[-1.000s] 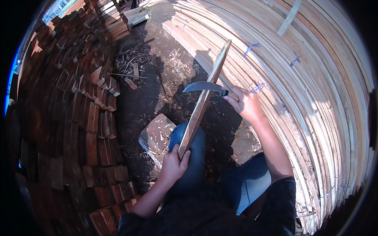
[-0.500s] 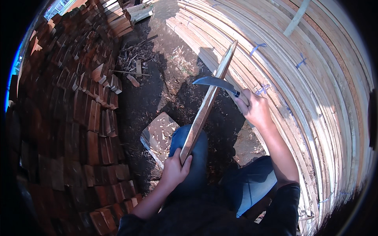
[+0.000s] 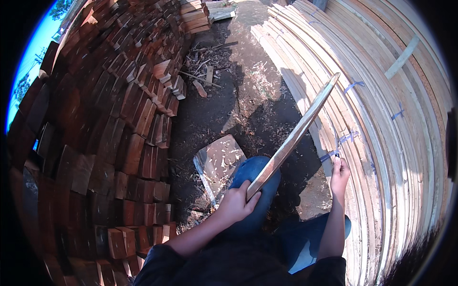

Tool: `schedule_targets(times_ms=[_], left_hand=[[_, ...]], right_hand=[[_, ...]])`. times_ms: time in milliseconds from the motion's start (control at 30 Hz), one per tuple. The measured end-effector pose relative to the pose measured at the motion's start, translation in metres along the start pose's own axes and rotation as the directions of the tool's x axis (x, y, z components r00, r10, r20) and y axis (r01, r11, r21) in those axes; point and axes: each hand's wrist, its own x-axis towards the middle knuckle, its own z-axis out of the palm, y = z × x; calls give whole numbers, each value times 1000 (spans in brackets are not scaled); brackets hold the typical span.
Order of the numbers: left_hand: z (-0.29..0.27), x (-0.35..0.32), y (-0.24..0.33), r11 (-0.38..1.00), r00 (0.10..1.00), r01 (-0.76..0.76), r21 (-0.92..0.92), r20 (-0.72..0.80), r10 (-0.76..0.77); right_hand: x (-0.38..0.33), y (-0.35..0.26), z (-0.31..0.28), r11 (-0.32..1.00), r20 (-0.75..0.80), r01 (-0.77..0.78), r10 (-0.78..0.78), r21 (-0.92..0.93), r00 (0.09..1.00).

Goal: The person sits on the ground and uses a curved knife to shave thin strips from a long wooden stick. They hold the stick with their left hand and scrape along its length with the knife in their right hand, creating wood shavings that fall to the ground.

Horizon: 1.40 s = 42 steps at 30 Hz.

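Note:
My left hand (image 3: 234,206) is closed round the lower end of a long wooden stake (image 3: 293,138), just over my left knee. The stake slants up and away to the right, and its far end tapers to a point. Pale cut wood shows along part of it; the rest is brownish. Off to the right, apart from the stake, my right hand (image 3: 339,175) grips the handle of a sickle (image 3: 336,142). The curved blade stands nearly edge-on, so only a thin line of it is visible against the boards behind.
A tall stack of reddish-brown wood blocks (image 3: 129,157) rises on the left. Long pale boards (image 3: 381,157), tied with blue strips, lie along the right. A square slab (image 3: 222,159) strewn with shavings rests by my left knee. Wood scraps (image 3: 207,71) litter the dark ground farther off.
My right hand has drawn the sickle off the stake, back and to the right. The stake has tilted farther right, still in my left hand. The whole view has shifted left.

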Motion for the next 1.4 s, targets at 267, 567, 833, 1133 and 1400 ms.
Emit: schedule_targets(times_ms=[267,567,833,1133,1400], left_hand=[[-3,-1,-2,997,999,7,-77,32,-5],[5,-5,-5,999,1000,-22,-29,-18,22],[7,-14,1,1000,1000,-7,-11,-7,7],[10,-10,7,999,998,-6,-37,56,8],[4,-8,2,998,1000,4,-69,21,-2]], right_hand=[[-135,-34,51,488,320,-609,552,625,770],[-148,-94,52,933,204,265,-316,242,926],[-34,-107,18,732,10,551,-598,-402,801],[-6,-90,0,665,-53,588,-682,-461,730],[19,-68,-22,847,-232,232,-377,-478,897]])
